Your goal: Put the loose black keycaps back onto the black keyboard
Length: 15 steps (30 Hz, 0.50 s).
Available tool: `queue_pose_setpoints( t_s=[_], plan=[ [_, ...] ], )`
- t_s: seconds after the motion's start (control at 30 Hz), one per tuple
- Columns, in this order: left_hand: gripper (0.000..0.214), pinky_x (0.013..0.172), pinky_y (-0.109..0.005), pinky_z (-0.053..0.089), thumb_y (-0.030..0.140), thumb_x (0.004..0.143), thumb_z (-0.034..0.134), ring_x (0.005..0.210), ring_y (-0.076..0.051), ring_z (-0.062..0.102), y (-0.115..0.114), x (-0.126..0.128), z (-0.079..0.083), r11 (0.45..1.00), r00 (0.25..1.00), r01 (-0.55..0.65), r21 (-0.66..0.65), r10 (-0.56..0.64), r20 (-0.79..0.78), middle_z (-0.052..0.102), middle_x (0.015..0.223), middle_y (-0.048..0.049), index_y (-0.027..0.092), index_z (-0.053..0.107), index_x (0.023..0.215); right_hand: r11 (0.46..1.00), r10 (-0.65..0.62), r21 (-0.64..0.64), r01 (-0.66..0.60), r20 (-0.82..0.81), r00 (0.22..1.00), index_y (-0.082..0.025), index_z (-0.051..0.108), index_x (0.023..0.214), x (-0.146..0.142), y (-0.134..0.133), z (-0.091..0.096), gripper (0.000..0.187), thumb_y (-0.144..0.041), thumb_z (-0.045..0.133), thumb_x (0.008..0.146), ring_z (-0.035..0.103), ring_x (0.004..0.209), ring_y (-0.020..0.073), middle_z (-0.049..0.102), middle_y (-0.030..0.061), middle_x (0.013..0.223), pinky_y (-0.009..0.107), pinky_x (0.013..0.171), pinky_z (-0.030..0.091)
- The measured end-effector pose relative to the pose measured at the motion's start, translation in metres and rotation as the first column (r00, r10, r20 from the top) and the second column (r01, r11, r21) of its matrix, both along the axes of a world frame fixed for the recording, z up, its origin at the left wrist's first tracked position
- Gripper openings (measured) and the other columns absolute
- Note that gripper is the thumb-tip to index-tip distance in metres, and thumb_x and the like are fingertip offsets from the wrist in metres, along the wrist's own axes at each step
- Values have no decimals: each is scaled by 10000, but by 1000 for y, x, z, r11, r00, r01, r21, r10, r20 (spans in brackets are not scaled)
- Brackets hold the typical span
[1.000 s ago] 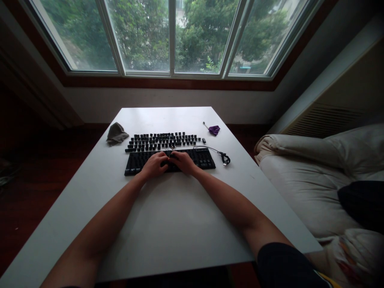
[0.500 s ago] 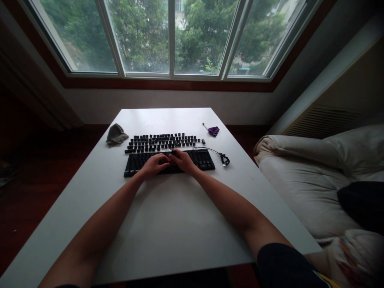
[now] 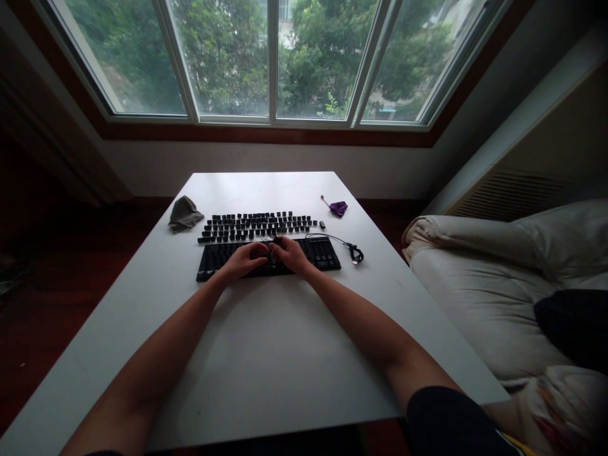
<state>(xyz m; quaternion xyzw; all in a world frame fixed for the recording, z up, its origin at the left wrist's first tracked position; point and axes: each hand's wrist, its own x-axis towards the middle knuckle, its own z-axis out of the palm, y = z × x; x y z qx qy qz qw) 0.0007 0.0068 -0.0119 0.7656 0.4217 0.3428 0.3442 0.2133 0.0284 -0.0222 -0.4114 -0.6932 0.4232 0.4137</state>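
A black keyboard (image 3: 323,253) lies across the middle of the white table (image 3: 266,354). Behind it, several loose black keycaps (image 3: 256,223) are laid out in rows. My left hand (image 3: 243,261) rests on the keyboard's middle with curled fingers. My right hand (image 3: 289,253) sits right beside it, fingers pinched round a small dark object near its fingertips, perhaps a keycap or a puller. The two hands almost touch. What each pinches is too small to make out.
A grey cloth (image 3: 183,212) lies at the table's back left. A purple brush-like item (image 3: 337,206) lies at the back right. A black cable (image 3: 349,247) trails off the keyboard's right end. A pale sofa (image 3: 498,285) stands to the right, windows behind.
Both hands stay at the keyboard's middle. My right hand lifted slightly, then came back down close to the keys, still pinching the small dark thing.
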Motion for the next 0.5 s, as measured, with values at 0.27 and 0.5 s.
queue_pose_setpoints(
  t_s=[0.27,0.5],
  plan=[
    [306,800,-307,515,370,843,697,838,-175,654,-5,3,2,994,997,-78,72,80,-22,721,970,-41,201,662,1096,998,13,-59,-15,-28,1000,-195,563,865,1,7,0,272,-462,571,919,620,603,126,681,2,717,234,598,489],
    [279,764,-296,490,311,869,652,750,-154,603,-8,6,2,984,988,-85,157,104,-113,710,916,-11,226,700,1130,993,20,-116,-23,-25,999,-189,559,854,0,13,-1,214,-390,547,929,609,573,111,676,-4,693,215,579,476]
  ],
)
